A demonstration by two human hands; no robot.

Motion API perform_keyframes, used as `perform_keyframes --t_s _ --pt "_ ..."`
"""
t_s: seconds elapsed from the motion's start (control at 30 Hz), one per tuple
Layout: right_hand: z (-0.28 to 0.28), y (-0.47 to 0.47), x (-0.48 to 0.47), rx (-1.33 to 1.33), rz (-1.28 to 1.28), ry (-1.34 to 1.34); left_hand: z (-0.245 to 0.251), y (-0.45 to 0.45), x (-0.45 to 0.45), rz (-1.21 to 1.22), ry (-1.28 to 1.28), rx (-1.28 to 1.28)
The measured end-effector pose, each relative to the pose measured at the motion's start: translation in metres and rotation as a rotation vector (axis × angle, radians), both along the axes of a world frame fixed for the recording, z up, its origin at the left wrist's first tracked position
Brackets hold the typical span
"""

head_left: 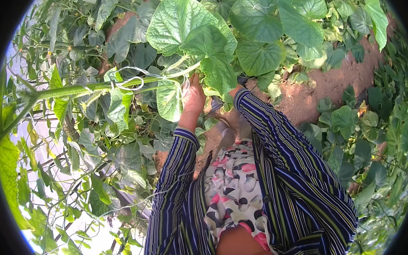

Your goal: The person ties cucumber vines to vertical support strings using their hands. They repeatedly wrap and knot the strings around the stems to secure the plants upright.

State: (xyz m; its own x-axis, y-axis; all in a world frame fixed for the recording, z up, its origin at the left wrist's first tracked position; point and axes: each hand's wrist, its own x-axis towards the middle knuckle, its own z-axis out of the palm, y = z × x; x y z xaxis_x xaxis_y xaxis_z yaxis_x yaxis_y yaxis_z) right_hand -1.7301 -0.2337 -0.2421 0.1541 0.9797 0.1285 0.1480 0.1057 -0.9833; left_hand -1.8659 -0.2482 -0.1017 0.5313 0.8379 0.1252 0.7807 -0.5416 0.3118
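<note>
A hairy green cucumber vine stem (pixel 99 86) runs across the upper left, with a pale string (pixel 137 83) looped round it. My left hand (pixel 194 95) is at the stem beside broad leaves (pixel 182 22); its fingertips are partly behind the stem and foliage, so its hold cannot be made out. A crinkled leaf (pixel 169 100) hangs just left of that hand. My right hand (pixel 236 90) reaches in from the right below a large drooping leaf (pixel 218 70), which hides most of it. Both arms wear dark striped sleeves.
Dense vines (pixel 137 161) with loose strings stand on the left. Bare brown soil (pixel 332 84) forms a path at the right, bordered by more leafy plants (pixel 343 121). Larger leaves (pixel 257 19) overhang the top. My feet and lower legs are partly visible below my hands.
</note>
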Motion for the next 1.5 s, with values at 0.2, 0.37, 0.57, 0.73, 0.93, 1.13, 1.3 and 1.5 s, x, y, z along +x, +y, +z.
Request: perform_keyframes --t_s 0.2,0.37,0.57,0.73,0.93,1.13,1.3,1.5 --pt "0.086 -0.041 -0.021 -0.167 0.093 -0.222 -0.056 -0.009 -0.064 0.066 0.052 -0.198" --pt "0.086 -0.042 -0.035 -0.032 -0.080 -0.232 -0.078 0.006 -0.081 0.090 0.064 -0.313" --pt "0.078 -0.039 -0.043 -0.290 0.005 -0.129 -0.085 0.015 -0.101 0.080 0.086 -0.369" --pt "0.058 -0.042 -0.055 -0.514 0.076 0.147 -0.056 0.013 -0.105 -0.189 0.043 -0.382" --pt "0.051 -0.042 -0.054 -0.670 -0.194 0.433 -0.008 0.022 -0.073 0.526 -0.989 -1.445" --pt "0.050 -0.068 -0.014 -0.729 -0.081 -0.353 0.006 0.057 -0.064 0.582 -0.280 -0.742" --pt "0.026 -0.111 0.017 -0.789 0.311 -0.820 0.039 0.092 -0.062 0.625 -0.481 -0.969" --pt "0.049 -0.076 0.010 -0.600 0.113 -0.478 0.054 0.060 -0.061 0.650 -0.408 -0.903"
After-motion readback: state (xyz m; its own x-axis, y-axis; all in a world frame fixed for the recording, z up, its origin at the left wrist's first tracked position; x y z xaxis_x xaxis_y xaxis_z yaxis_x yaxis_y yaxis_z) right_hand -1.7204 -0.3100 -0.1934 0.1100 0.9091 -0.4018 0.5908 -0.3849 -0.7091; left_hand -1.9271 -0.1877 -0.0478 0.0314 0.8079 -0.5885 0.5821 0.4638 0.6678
